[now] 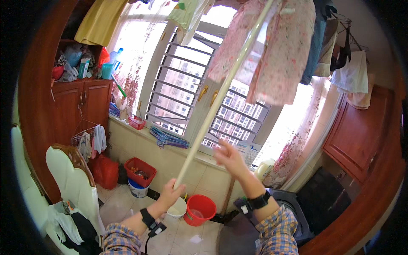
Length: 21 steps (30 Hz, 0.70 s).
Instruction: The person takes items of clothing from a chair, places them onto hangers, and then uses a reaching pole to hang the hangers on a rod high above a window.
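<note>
My left hand [171,193] grips the lower end of a long cream-coloured pole [213,110]. The pole slants up and to the right, and its upper end passes among hanging clothes and out of the top of the view. My right hand [232,159] is raised to the right of the pole, fingers apart and nothing in it. Pink floral trousers [280,60] hang overhead behind the pole. Right of them hangs a blue denim garment [314,47]. Further left are a pale green garment [185,20] and a mustard-yellow cloth [98,22].
A barred window [178,76] faces me, with plastic hangers [169,137] on its sill. Below stand a red bucket [200,212], a white bucket [177,208] and a red basin [140,163]. A white chair [71,172] is at left, an open top-loading washing machine [288,207] at right.
</note>
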Each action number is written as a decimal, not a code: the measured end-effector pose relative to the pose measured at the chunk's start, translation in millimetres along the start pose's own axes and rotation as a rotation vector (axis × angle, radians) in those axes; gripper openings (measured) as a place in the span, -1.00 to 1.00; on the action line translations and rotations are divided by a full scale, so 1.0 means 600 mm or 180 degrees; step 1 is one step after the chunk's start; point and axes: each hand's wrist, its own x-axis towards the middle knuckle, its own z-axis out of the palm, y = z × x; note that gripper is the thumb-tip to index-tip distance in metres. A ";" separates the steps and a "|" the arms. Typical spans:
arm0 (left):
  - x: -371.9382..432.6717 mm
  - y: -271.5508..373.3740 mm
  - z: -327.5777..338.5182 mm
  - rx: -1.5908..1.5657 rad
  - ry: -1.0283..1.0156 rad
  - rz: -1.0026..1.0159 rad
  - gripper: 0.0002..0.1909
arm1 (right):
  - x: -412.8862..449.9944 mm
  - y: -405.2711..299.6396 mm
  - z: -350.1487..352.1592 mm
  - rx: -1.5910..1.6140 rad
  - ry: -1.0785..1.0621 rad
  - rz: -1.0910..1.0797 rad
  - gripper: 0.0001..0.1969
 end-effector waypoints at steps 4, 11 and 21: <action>0.111 0.046 -0.005 -0.0561 -0.0057 0.0267 -0.85 | -0.099 0.076 0.011 0.0746 -0.0359 0.0726 -0.47; 0.230 0.178 0.012 -0.0688 -0.0098 0.0309 -0.80 | -0.232 0.150 -0.024 0.1311 -0.0178 0.1642 -0.53; 0.280 0.262 0.053 -0.1036 -0.0348 0.0054 -0.75 | -0.346 0.201 -0.078 0.2064 0.0116 0.2169 -0.69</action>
